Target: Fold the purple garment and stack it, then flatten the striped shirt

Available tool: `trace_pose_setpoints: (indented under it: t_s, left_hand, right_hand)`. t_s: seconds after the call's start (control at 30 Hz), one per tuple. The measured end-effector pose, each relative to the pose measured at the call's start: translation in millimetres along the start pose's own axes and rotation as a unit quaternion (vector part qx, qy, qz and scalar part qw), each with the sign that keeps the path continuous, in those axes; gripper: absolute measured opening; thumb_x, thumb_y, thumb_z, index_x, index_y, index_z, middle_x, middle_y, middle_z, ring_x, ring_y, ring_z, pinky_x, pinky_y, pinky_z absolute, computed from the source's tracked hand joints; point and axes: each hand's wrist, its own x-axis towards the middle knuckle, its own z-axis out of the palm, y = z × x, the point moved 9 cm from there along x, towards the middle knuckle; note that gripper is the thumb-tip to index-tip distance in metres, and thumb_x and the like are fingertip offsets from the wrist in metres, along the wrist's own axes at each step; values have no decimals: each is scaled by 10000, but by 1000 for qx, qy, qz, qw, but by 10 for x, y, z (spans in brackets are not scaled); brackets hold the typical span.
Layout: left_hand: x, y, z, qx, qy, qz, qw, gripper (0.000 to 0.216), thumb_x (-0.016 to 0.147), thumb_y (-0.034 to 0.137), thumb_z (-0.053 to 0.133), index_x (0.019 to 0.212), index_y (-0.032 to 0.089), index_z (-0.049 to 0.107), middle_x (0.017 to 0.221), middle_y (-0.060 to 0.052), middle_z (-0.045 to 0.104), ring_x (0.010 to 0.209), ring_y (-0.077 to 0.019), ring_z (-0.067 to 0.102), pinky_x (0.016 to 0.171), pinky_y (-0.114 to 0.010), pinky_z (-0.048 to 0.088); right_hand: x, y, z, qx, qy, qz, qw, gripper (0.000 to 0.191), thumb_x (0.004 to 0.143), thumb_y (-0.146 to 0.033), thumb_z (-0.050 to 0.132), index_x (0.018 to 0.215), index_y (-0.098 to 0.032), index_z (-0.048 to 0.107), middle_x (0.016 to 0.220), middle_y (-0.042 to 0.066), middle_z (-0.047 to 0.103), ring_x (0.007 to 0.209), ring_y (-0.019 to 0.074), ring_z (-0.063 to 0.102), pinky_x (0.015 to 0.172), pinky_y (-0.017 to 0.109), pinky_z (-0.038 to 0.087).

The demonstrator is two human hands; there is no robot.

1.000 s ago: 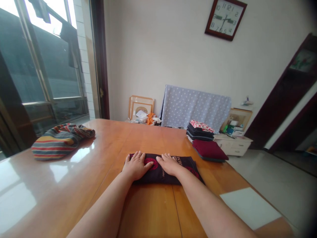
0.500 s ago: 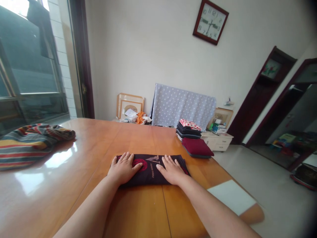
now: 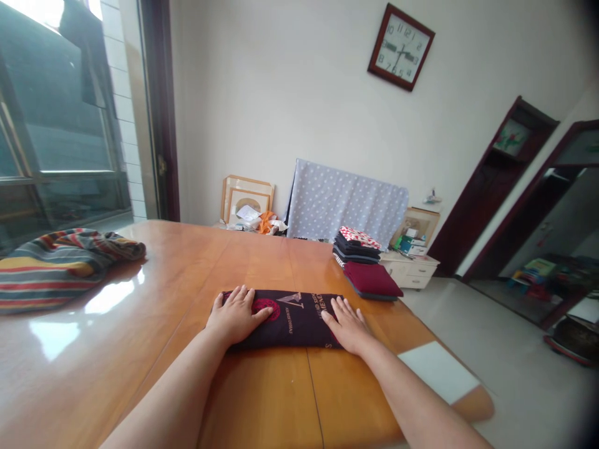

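A dark folded garment (image 3: 299, 327) with a red round print and pale lettering lies flat on the wooden table (image 3: 262, 393) in front of me. On its left end rests my left hand (image 3: 236, 315), fingers stretched out and pointing away. My right hand (image 3: 349, 321) lies spread over the right end, its thumb toward the lettering. Neither hand grips the cloth; both press on top of it. Beneath my palms, the ends of the garment are partly hidden.
Beyond the garment to the right are a folded maroon garment (image 3: 372, 279) and a stack of folded clothes (image 3: 358, 246). A striped cloth (image 3: 60, 268) lies bunched at the table's left. A pale rectangle (image 3: 440, 371) is by the right edge.
My right hand has slid to the right along the garment, uncovering more lettering. The garment's right end looks drawn in a little. My left hand stays in place.
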Motion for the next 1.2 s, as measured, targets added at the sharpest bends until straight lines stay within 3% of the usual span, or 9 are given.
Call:
trace_pose_setpoints:
  t_s: [0.2,0.3,0.43,0.6,0.8,0.9,0.97,1.07,1.2]
  left_hand:
    - [19,-11,8,-1,12,7,1000,930,807,852,314,1464,212,472,1602,-158,342,1514,-332,200,1186,-595,84]
    - [26,-12,16,0,12,8,1000,938,804,854,314,1466,208,469,1605,-158,335,1515,-331,196,1186,-594,83]
    - [16,-1,8,2,15,9,1000,947,802,854,319,1472,199,461,1603,-166,337,1516,-328,196,1188,-587,79]
    - [2,-1,11,1,13,5,1000,956,800,862,311,1484,208,450,1608,-157,327,1514,-339,197,1187,-591,80]
    - [-5,8,12,-2,16,10,1000,979,791,872,309,1481,193,451,1606,-168,328,1515,-347,190,1186,-604,75]
    - [-6,4,12,-3,21,8,1000,953,795,863,318,1466,202,467,1600,-166,343,1512,-354,195,1186,-601,81]
    - [-10,16,-2,-1,26,11,1000,923,804,854,320,1445,211,486,1593,-169,356,1508,-351,210,1184,-600,96]
    - [-39,78,-90,9,42,20,999,865,831,826,329,1396,202,528,1567,-189,395,1485,-363,259,1166,-615,138]
    - [-151,286,-378,31,96,54,993,653,916,673,394,1327,197,571,1441,-181,554,1401,-370,403,1150,-620,181]
  right_hand:
    - [-8,-5,-127,-2,-15,15,1000,888,932,-748,132,1601,-164,160,1672,94,84,1545,251,32,1221,489,2]
    - [4,-301,-314,19,18,-6,1000,867,952,-713,103,1595,-138,187,1669,103,104,1545,247,37,1227,464,22]
    - [-53,-870,-449,45,62,-85,993,865,956,-710,98,1590,-133,221,1664,101,140,1543,249,71,1232,439,35]
    - [-204,-1296,-169,36,33,-151,987,882,954,-717,97,1590,-117,213,1662,110,127,1543,257,62,1234,434,34]
    - [-221,-1296,63,41,-3,-147,988,863,953,-721,124,1591,-146,219,1662,93,134,1538,265,105,1235,444,27]
    - [-156,-1205,-41,90,3,-154,984,797,969,-684,193,1565,-170,315,1642,75,240,1520,233,201,1225,385,131]
    - [-101,-985,-233,128,57,-126,982,716,981,-626,249,1518,-184,417,1576,74,400,1460,211,349,1178,324,253]
    - [-68,-401,-535,169,142,-16,975,596,959,-569,347,1332,-193,621,1324,98,657,1241,245,582,1028,316,419]
    - [-130,293,-607,266,115,116,950,401,874,-541,557,935,-179,717,914,98,746,921,251,676,743,293,487]
